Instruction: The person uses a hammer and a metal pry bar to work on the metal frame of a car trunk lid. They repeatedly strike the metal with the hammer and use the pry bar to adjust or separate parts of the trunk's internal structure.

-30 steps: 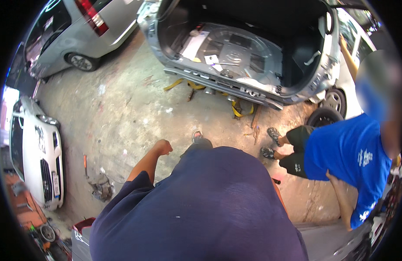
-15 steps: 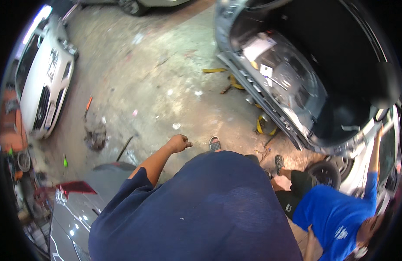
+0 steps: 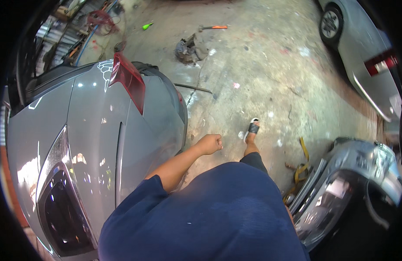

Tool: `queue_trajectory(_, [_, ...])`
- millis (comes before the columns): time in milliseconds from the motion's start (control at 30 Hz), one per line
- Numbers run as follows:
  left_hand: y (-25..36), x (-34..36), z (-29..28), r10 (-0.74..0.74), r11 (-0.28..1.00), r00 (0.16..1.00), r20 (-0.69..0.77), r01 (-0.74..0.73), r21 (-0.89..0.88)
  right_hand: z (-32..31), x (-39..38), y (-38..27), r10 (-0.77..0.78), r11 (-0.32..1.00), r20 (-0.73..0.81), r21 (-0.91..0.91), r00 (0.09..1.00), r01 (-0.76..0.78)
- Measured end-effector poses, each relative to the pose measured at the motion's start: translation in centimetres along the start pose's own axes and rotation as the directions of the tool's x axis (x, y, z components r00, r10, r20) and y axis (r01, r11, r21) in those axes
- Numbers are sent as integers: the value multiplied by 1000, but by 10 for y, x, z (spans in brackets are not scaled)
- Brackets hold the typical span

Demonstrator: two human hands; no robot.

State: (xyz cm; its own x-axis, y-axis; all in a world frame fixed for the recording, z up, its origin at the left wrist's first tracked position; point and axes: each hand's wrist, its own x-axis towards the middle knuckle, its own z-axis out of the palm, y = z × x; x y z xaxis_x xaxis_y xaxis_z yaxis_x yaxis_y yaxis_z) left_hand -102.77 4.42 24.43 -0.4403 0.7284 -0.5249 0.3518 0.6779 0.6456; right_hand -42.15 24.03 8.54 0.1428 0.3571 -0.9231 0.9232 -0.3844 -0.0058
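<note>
On my far left the grey car point(image 3: 94, 122) fills the view, its dark side window point(image 3: 64, 215) low and its red tail lamp point(image 3: 130, 85) at the rear corner. This car is the thing nearest my hand. A loose elbow or anything hard brushed along that glossy panel could scratch it, since my forearm crosses its edge from here; whether they touch I cannot tell.

Beyond the lamp a bright green object point(image 3: 147, 26) lies on the floor point(image 3: 266, 78). A dark crumpled heap point(image 3: 190, 50) sits farther right, and below it a thin dark bar point(image 3: 192, 88) juts out beside the car's rear. That bar could roll underfoot or trip me if I step that way with my eyes on the paintwork.

My left hand point(image 3: 209, 144) hangs over the floor just beside the car, fingers curled in narrow, with nothing showing in them. The orange-handled hammer point(image 3: 215, 27) lies well beyond.

My foot point(image 3: 253, 129) wears an open sandal, so a dropped or kicked tool could hurt my toes. My right hand is out of sight; I cannot tell how its fingers stand.

Farther right, a yellow strap point(image 3: 304, 148) trails beside the opened car body point(image 3: 362, 158) and could snag a foot; a silver vehicle point(image 3: 362, 61) stands above.
</note>
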Motion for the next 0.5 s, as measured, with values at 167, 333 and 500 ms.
queue_trajectory(167, [29,87,-59,-27,998,998,-58,31,61,-123,88,-201,-100,985,-21,-146,995,96])
queue_trajectory(333, [9,75,-159,-304,953,933,-194,300,-54,-104,-5,-475,-218,918,217,-286,952,275])
queue_trajectory(500, [26,132,-246,-411,909,864,-292,364,-202,-119,-65,-655,-419,751,249,-446,873,487])
